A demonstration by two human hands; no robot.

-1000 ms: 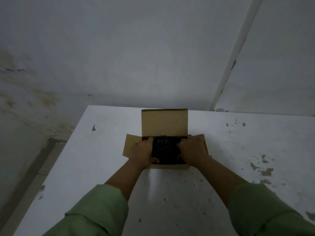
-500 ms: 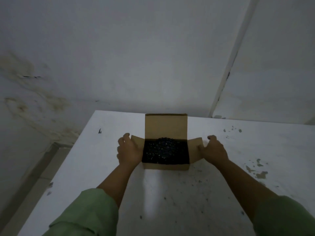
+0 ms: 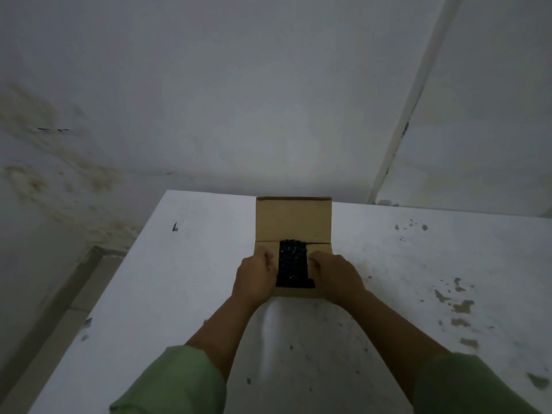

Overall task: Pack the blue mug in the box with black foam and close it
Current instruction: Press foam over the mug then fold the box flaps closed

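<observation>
While the box (image 3: 294,289) sits near the far edge of the white table (image 3: 185,282), its back flap (image 3: 294,218) stands upright, rising above that edge against the wall (image 3: 239,85). Bare tabletop spreads to both sides: a narrower strip to the left before the table's slanting left edge, and a wider, paint-chipped stretch to the right. More bare surface lies between the box and the person. The two side flaps are folded inward over the opening, leaving a strip of black foam (image 3: 292,265) showing between them. No mug can be seen; the foam and flaps cover the inside of the box.

Both forearms reach forward from green sleeves (image 3: 179,380) and converge on the box. The left hand (image 3: 254,279) lies on the left flap (image 3: 264,252), fingers bent over its inner edge, pressing it down. The right hand (image 3: 336,274) does the same on the right flap (image 3: 322,249), knuckles raised and fingertips curled at the flap's edge beside the foam. Each hand grips its own flap; the hands are apart, with the foam strip between them. The wrists sit at the box's near corners.
</observation>
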